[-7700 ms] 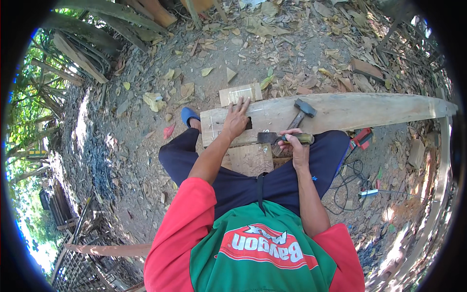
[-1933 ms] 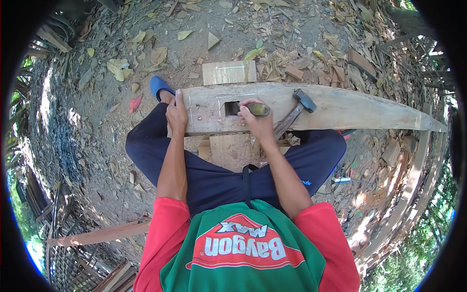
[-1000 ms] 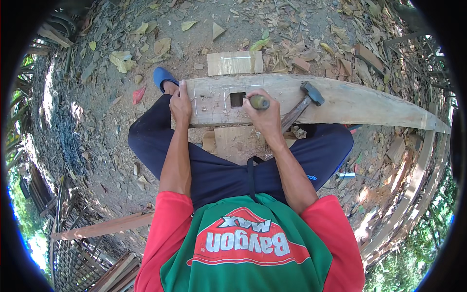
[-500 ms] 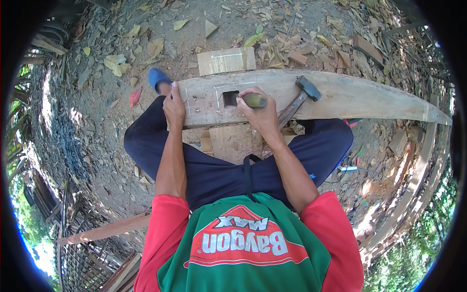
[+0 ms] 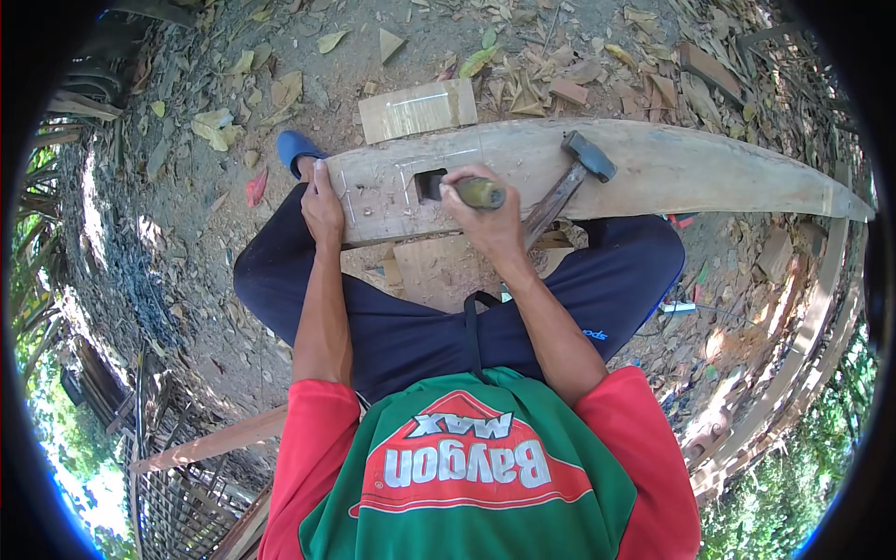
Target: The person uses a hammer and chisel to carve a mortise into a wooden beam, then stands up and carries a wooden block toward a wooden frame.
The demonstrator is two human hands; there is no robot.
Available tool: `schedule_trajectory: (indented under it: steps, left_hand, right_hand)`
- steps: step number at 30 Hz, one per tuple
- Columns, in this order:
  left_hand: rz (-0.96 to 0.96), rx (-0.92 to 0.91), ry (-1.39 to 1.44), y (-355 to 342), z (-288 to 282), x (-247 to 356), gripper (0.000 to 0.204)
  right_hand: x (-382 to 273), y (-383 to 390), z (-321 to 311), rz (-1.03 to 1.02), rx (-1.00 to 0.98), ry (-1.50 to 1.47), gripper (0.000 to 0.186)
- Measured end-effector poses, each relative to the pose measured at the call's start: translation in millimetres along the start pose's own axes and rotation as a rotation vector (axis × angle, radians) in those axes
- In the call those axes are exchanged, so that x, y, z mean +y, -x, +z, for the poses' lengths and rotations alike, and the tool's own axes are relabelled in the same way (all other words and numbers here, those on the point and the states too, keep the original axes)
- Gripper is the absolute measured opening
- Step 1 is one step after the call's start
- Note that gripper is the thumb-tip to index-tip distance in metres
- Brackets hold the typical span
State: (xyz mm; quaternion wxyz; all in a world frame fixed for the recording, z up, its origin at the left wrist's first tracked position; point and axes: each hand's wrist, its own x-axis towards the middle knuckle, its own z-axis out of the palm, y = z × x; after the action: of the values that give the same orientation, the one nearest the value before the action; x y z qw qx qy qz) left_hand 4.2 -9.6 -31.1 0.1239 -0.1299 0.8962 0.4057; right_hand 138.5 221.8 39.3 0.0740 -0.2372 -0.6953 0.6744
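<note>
A long, tapering wooden board (image 5: pixel 653 177) lies across in front of my crossed legs. Near its left end is a dark rectangular hole (image 5: pixel 427 189), with white pencil-like lines marked around it. My right hand (image 5: pixel 487 219) is closed round the rounded handle of a chisel (image 5: pixel 483 193), which tilts toward the hole; most of its blade is hidden. My left hand (image 5: pixel 323 207) grips the board's left end, with its fingers over the edge. To the right of my right hand a hammer (image 5: pixel 591 157) rests on the board, its handle slanting toward me.
A flat wood offcut (image 5: pixel 417 110) with a white line lies beyond the board. Wood chips and dry leaves (image 5: pixel 217 129) litter the ground. A reddish block (image 5: pixel 709 73) sits at the far right. A blue shoe (image 5: pixel 298 149) shows by the board's left end.
The view has shifted slightly, so the board sits a little higher and further left. The chisel handle leans more to the right, and its blade shows at the hole. Both hands keep their grip.
</note>
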Motion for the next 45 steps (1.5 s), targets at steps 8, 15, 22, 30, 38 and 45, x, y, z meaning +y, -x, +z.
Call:
schedule_trajectory:
  steps: [8, 15, 22, 30, 38, 45]
  left_hand:
    - [-0.002, 0.041, -0.056, -1.5, -0.3, -5.3, 0.063]
    - [-0.033, 0.071, -0.108, -0.4, -2.9, -3.0, 0.065]
    - [-0.015, 0.098, -0.075, 5.3, -5.0, 3.4, 0.068]
    - [-0.011, 0.103, -0.078, 8.1, -3.6, 10.4, 0.067]
    - [0.022, 0.141, -0.082, 7.4, -1.0, 5.4, 0.067]
    - [0.027, 0.167, -0.107, 2.5, -2.7, 1.2, 0.068]
  right_hand:
    - [-5.3, -0.9, -4.8, 0.072, -0.005, -0.051, 0.014]
    - [-18.5, -3.4, -1.1, -0.050, 0.001, 0.080, 0.018]
    - [-11.2, -3.3, 0.4, -0.022, -0.124, 0.075, 0.011]
    - [6.4, -1.5, 7.6, -0.010, 0.024, -0.019, 0.011]
    - [-17.1, -3.7, 4.1, 0.022, 0.000, 0.032, 0.011]
    - [-20.4, -7.4, 1.3, 0.051, -0.031, 0.099, 0.014]
